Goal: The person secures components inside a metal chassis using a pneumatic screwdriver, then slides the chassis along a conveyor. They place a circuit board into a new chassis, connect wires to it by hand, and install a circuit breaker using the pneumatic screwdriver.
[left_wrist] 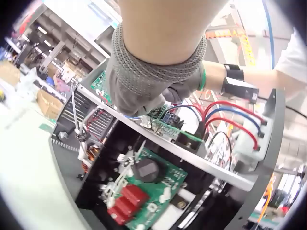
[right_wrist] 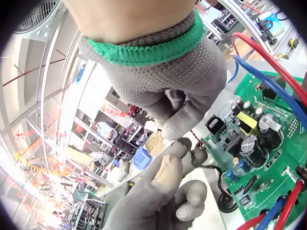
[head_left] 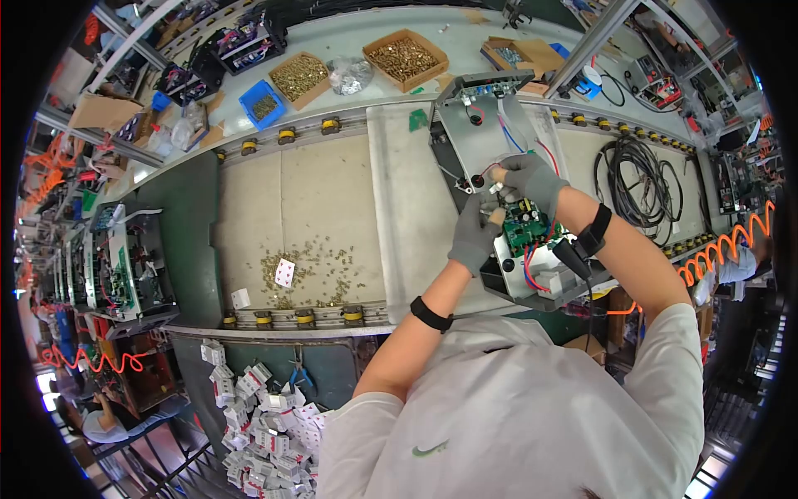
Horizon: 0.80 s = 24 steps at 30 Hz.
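Observation:
Both hands wear grey gloves with bare thumb or finger tips and meet over an open metal power unit (head_left: 474, 137). Fingers of my left hand (head_left: 475, 237) pinch a thin black wire (right_wrist: 218, 167), which runs to a black grommet beside a green circuit board (right_wrist: 259, 158). Close above, the curled fingers of my right hand (head_left: 536, 179) pinch at a small white connector (head_left: 496, 188); its far side is hidden by the fingertips. Red and blue cables (left_wrist: 230, 115) arch over the board side. A lower board (left_wrist: 158, 177) with red blocks sits inside the housing.
Boxes of brass screws (head_left: 406, 60) and a blue bin (head_left: 263, 105) line the back bench. Small brass parts lie scattered around a playing card (head_left: 284, 273). Coiled black cable (head_left: 636, 187) lies at right; pliers (head_left: 300, 370) and piled grey-white parts (head_left: 270, 416) are at lower left.

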Each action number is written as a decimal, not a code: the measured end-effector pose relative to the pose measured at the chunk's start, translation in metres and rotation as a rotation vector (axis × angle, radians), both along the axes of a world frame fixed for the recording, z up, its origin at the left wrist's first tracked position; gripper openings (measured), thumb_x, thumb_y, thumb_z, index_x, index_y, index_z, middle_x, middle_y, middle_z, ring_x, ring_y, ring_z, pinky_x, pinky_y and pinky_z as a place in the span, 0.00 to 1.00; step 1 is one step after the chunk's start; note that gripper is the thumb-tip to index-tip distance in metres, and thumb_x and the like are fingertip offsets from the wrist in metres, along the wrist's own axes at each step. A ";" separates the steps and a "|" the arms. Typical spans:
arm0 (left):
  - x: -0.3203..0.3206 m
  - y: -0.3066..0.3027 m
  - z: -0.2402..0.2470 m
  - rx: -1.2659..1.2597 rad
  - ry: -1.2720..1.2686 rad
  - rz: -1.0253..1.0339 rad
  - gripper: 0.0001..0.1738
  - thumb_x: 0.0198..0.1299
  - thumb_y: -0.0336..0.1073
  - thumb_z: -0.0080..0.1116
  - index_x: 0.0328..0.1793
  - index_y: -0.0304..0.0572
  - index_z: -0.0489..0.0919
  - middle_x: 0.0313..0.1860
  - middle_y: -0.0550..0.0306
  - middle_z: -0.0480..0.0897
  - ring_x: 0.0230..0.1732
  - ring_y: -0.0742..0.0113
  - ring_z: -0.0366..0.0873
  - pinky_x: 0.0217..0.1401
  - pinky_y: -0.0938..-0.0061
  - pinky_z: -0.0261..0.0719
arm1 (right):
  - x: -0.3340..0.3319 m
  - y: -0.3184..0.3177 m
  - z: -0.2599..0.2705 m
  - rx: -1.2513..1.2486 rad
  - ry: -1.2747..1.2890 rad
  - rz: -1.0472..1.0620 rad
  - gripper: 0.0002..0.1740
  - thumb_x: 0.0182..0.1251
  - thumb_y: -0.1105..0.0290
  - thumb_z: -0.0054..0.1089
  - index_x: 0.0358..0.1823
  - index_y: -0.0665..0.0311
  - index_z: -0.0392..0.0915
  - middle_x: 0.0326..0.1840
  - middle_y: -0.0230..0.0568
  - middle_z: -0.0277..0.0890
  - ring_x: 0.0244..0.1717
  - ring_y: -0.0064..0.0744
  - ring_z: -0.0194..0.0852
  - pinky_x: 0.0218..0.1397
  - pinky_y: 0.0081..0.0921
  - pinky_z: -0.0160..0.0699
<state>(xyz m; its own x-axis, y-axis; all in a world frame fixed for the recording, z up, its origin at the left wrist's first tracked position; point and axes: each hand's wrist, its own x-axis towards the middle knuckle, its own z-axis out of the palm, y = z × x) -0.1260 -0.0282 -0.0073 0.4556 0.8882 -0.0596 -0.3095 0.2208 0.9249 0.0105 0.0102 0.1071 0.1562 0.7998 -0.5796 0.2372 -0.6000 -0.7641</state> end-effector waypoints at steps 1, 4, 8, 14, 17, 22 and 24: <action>-0.002 0.001 0.001 -0.006 -0.002 -0.003 0.18 0.60 0.26 0.56 0.56 0.37 0.67 0.48 0.54 0.74 0.36 0.73 0.74 0.35 0.79 0.77 | 0.002 0.000 0.003 -0.006 -0.002 -0.003 0.14 0.65 0.65 0.60 0.43 0.70 0.79 0.27 0.33 0.74 0.25 0.20 0.72 0.29 0.18 0.74; -0.009 0.002 0.016 0.090 0.211 -0.104 0.07 0.66 0.30 0.51 0.48 0.41 0.70 0.35 0.60 0.77 0.26 0.77 0.73 0.26 0.83 0.73 | 0.010 0.002 0.011 -0.048 0.040 0.011 0.16 0.65 0.66 0.59 0.47 0.73 0.78 0.31 0.41 0.77 0.25 0.24 0.76 0.28 0.16 0.79; -0.008 0.013 0.020 -0.203 -0.026 -0.003 0.12 0.63 0.35 0.58 0.49 0.40 0.72 0.32 0.61 0.78 0.26 0.78 0.73 0.27 0.83 0.72 | 0.011 0.002 0.014 -0.094 -0.027 0.078 0.16 0.65 0.67 0.58 0.43 0.78 0.78 0.28 0.48 0.79 0.23 0.30 0.80 0.25 0.19 0.82; -0.003 0.023 0.036 -0.187 0.184 -0.009 0.11 0.59 0.32 0.62 0.46 0.35 0.78 0.33 0.60 0.80 0.26 0.76 0.74 0.28 0.81 0.72 | 0.007 -0.009 0.010 -0.079 -0.067 0.046 0.14 0.64 0.68 0.61 0.35 0.78 0.78 0.25 0.44 0.79 0.21 0.26 0.77 0.26 0.19 0.79; -0.002 0.024 0.022 -0.150 0.210 0.029 0.10 0.57 0.30 0.62 0.45 0.34 0.79 0.33 0.58 0.81 0.27 0.75 0.75 0.30 0.82 0.73 | 0.007 -0.014 0.012 -0.083 -0.015 0.033 0.10 0.62 0.72 0.61 0.36 0.76 0.77 0.27 0.42 0.79 0.22 0.23 0.77 0.27 0.18 0.78; -0.004 0.022 0.028 -0.050 0.256 0.045 0.11 0.57 0.26 0.58 0.47 0.33 0.77 0.32 0.55 0.80 0.27 0.73 0.76 0.30 0.81 0.73 | 0.019 -0.011 0.001 -0.081 -0.235 0.207 0.08 0.58 0.75 0.63 0.36 0.71 0.76 0.31 0.39 0.77 0.26 0.21 0.75 0.30 0.17 0.78; -0.008 0.025 0.018 -0.206 0.137 0.071 0.12 0.58 0.26 0.56 0.49 0.34 0.75 0.32 0.55 0.79 0.27 0.72 0.77 0.29 0.81 0.73 | 0.016 -0.014 0.001 0.056 -0.430 0.247 0.09 0.55 0.74 0.64 0.35 0.69 0.76 0.30 0.39 0.77 0.28 0.25 0.76 0.34 0.21 0.77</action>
<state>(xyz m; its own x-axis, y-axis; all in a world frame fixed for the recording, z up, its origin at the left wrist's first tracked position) -0.1340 -0.0036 0.0110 0.3678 0.8803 -0.2996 -0.2054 0.3911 0.8971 0.0263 -0.0042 0.1086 0.1736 0.8712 -0.4591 0.6674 -0.4469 -0.5957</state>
